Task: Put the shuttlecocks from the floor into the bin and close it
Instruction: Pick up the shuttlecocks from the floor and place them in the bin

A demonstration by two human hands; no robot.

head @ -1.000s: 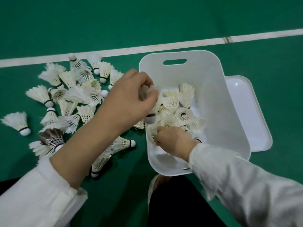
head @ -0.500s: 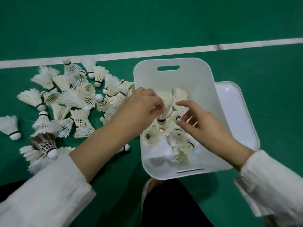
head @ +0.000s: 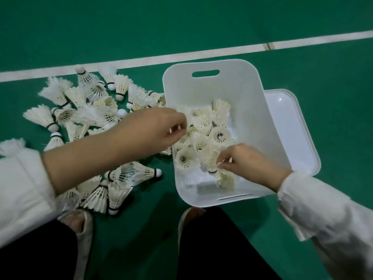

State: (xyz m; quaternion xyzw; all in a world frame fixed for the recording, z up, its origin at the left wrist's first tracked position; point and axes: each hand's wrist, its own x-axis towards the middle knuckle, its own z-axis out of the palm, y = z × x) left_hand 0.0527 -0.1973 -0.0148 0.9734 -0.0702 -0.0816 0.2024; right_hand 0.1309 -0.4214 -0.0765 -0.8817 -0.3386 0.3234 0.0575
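Task is roughly at the midpoint by my read, maybe less. White bin (head: 242, 87) stands open on the green floor (head: 201, 27), handle slot on the far wall, and a loose heap of binned shuttlecocks (head: 203, 126) covers much of its bottom; bare bottom shows at the near end. Floor shuttlecocks (head: 90, 110) lie in a big scatter left of the bin, up near the white court line (head: 181, 57), plus a second clump (head: 113, 188) nearer the person's shoe (head: 80, 225). Looks like more out than in, though exact counts are not readable. Left hand (head: 155, 130) is over the bin's left rim, fingers curled in toward the thumb; there is a pale bit at the fingertips, but I cannot tell whether it pinches anything or is empty. Right hand (head: 248, 160) is inside the bin at the near right, fingertips pinched on the feathers of the held shuttlecock (head: 212, 168), its dark-banded base pointing down among the others; likely placing or rearranging it. Lid (head: 292, 128) lies flat on the floor at the bin's right side, inner face up, partly hidden by the bin wall, nothing touching it. Left to do: clear both floor groups into the bin, then lift the lid and fit it on. Closing not yet started. White sleeves on both arms, dark trousers at the bottom edge.
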